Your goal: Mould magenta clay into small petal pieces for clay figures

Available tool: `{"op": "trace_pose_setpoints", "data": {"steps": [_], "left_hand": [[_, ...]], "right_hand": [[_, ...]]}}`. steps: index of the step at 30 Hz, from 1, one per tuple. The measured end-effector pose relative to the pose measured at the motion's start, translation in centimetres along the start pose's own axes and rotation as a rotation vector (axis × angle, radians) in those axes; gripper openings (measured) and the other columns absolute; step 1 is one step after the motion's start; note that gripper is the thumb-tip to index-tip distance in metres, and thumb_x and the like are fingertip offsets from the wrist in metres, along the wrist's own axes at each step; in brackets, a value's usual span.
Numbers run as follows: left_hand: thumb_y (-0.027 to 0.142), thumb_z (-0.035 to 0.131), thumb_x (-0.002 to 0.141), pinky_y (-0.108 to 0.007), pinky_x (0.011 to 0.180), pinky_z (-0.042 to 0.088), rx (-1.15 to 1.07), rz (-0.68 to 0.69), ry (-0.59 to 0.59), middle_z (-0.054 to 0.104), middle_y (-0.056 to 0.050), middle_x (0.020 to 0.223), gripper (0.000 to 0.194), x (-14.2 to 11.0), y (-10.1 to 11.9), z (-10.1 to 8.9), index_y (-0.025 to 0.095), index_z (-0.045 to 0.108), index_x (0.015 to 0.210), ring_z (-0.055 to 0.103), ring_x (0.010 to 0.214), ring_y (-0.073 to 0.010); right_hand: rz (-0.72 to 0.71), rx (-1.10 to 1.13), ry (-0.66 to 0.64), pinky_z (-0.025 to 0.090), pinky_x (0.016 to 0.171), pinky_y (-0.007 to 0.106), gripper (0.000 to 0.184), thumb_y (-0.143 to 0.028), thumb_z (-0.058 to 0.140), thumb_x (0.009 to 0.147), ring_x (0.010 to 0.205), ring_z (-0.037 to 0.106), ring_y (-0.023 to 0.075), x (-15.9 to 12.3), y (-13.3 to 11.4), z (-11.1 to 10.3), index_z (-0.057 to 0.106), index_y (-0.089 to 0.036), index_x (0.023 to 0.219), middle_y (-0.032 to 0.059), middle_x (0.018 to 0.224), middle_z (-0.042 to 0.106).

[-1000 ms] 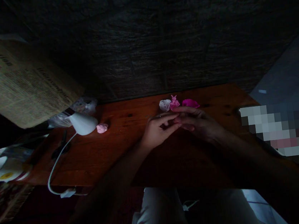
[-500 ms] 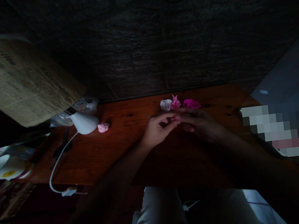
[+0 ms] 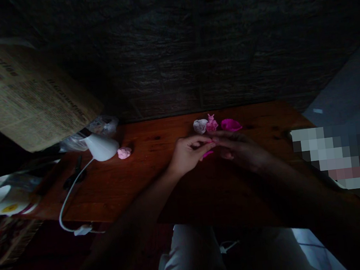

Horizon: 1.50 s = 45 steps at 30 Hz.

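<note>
My left hand (image 3: 186,152) and my right hand (image 3: 243,148) meet above the wooden table, fingertips pinched together on a small piece of pink modelling clay (image 3: 212,140). Fingers cover most of that piece, so its shape is hidden. A magenta bit (image 3: 207,154) shows just under the left fingers; whether it joins the pinched piece, I cannot tell. Just beyond the hands stand a whitish bowl-shaped piece (image 3: 200,126), a small pink figure with two ear-like points (image 3: 211,123) and a shallow magenta bowl-shaped piece (image 3: 231,125).
Left on the table (image 3: 151,168) lies a pale pink clay lump (image 3: 124,153) against a white lamp base (image 3: 103,148) with a cord. A printed lampshade (image 3: 29,96) leans over it. Black scissors (image 3: 74,175) and a paper cup (image 3: 3,200) sit farther left. A dark wall (image 3: 171,58) closes the back.
The magenta bit has come into view beneath my left fingers. My hands stay together in nearly the same place, with the left fingers slightly shifted.
</note>
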<state>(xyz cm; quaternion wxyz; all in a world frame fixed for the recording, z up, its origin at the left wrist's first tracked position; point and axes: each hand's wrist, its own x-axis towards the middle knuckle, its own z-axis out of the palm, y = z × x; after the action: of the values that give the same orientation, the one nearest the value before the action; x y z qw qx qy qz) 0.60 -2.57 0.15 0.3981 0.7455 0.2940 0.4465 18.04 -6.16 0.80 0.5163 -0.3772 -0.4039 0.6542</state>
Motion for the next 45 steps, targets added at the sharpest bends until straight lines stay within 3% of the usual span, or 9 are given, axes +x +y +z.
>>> {"op": "trace_pose_setpoints", "data": {"steps": [9, 14, 19, 23, 26, 30, 32, 37, 45], "left_hand": [[0.038, 0.072, 0.085, -0.019, 0.043, 0.039, -0.136, -0.045, -0.025, 0.056, 0.005, 0.048, 0.025, 0.17, -0.6, -0.15, 0.014, 0.07, 0.089, 0.047, 0.039, -0.0055], [0.039, 0.07, 0.087, -0.018, 0.044, 0.04, -0.001, 0.032, 0.01, 0.059, 0.005, 0.048, 0.026, -0.09, -0.06, -0.09, 0.015, 0.073, 0.096, 0.049, 0.04, -0.0057], [0.029, 0.07, 0.088, -0.018, 0.05, 0.047, 0.095, 0.146, -0.003, 0.077, -0.006, 0.083, 0.022, -0.18, 0.2, -0.05, 0.013, 0.074, 0.102, 0.059, 0.051, -0.0061], [0.025, 0.068, 0.089, -0.019, 0.053, 0.049, 0.137, 0.179, 0.024, 0.079, -0.009, 0.095, 0.016, -0.09, 0.11, -0.02, 0.014, 0.076, 0.098, 0.062, 0.057, -0.0069], [0.027, 0.068, 0.089, -0.019, 0.052, 0.048, 0.132, 0.169, 0.035, 0.079, -0.007, 0.092, 0.018, -0.07, 0.12, -0.01, 0.016, 0.076, 0.1, 0.059, 0.055, -0.0061], [0.031, 0.067, 0.09, -0.019, 0.048, 0.044, 0.069, 0.117, 0.052, 0.071, 0.0, 0.063, 0.026, -0.14, 0.14, 0.08, 0.014, 0.075, 0.108, 0.054, 0.047, -0.0065], [0.032, 0.067, 0.09, -0.019, 0.048, 0.045, 0.047, 0.116, 0.044, 0.069, 0.001, 0.059, 0.027, -0.21, 0.12, 0.12, 0.014, 0.075, 0.108, 0.053, 0.045, -0.0066], [0.025, 0.065, 0.091, -0.02, 0.055, 0.052, 0.107, 0.194, 0.01, 0.078, -0.008, 0.097, 0.019, -0.36, 0.15, 0.03, 0.017, 0.075, 0.105, 0.062, 0.055, -0.0062], [0.02, 0.066, 0.09, -0.025, 0.073, 0.059, 0.244, 0.353, -0.01, 0.078, -0.009, 0.104, 0.017, -0.19, 0.16, -0.19, 0.017, 0.075, 0.105, 0.074, 0.084, -0.0141]], "right_hand": [[-0.007, -0.001, 0.02, 0.03, 0.044, 0.021, 0.031, -0.036, 0.089, 0.065, 0.05, 0.043, 0.0049, 0.05, 0.23, 0.19, 0.078, -0.028, 0.094, -0.0012, 0.081, 0.072], [-0.021, 0.001, 0.02, 0.03, 0.044, 0.022, 0.035, -0.032, 0.088, 0.066, 0.05, 0.041, 0.0046, -0.03, -0.17, 0.12, 0.077, -0.026, 0.098, -0.0022, 0.078, 0.07], [-0.017, -0.032, 0.081, 0.036, 0.048, 0.021, 0.037, -0.034, 0.089, 0.064, 0.053, 0.047, 0.0049, -0.04, -0.31, -0.17, 0.077, -0.025, 0.097, -0.0025, 0.077, 0.069], [0.012, -0.044, 0.121, 0.039, 0.049, 0.022, 0.038, -0.035, 0.091, 0.062, 0.056, 0.051, 0.0067, -0.09, -0.38, -0.12, 0.077, -0.024, 0.096, -0.0006, 0.079, 0.071], [0.019, 0.004, 0.112, 0.039, 0.049, 0.022, 0.035, -0.032, 0.09, 0.063, 0.054, 0.048, 0.0058, -0.14, -0.51, -0.08, 0.078, -0.025, 0.095, -0.0015, 0.08, 0.07], [0.014, 0.06, 0.067, 0.033, 0.047, 0.021, 0.034, -0.028, 0.088, 0.066, 0.051, 0.039, 0.0038, -0.1, -0.54, -0.21, 0.078, -0.027, 0.099, -0.0042, 0.074, 0.066], [0.011, 0.063, 0.048, 0.029, 0.045, 0.021, 0.033, -0.028, 0.088, 0.066, 0.05, 0.036, 0.0037, -0.01, -0.42, -0.29, 0.078, -0.027, 0.097, -0.0041, 0.075, 0.066], [0.002, 0.056, 0.016, 0.025, 0.043, 0.021, 0.03, -0.031, 0.089, 0.064, 0.049, 0.033, 0.0043, 0.18, -0.01, -0.29, 0.078, -0.027, 0.092, -0.004, 0.072, 0.064], [-0.037, 0.047, -0.001, 0.03, 0.042, 0.02, 0.029, -0.029, 0.089, 0.065, 0.05, 0.035, 0.0044, 0.29, 0.23, -0.15, 0.077, -0.026, 0.092, -0.0039, 0.072, 0.064]]}}
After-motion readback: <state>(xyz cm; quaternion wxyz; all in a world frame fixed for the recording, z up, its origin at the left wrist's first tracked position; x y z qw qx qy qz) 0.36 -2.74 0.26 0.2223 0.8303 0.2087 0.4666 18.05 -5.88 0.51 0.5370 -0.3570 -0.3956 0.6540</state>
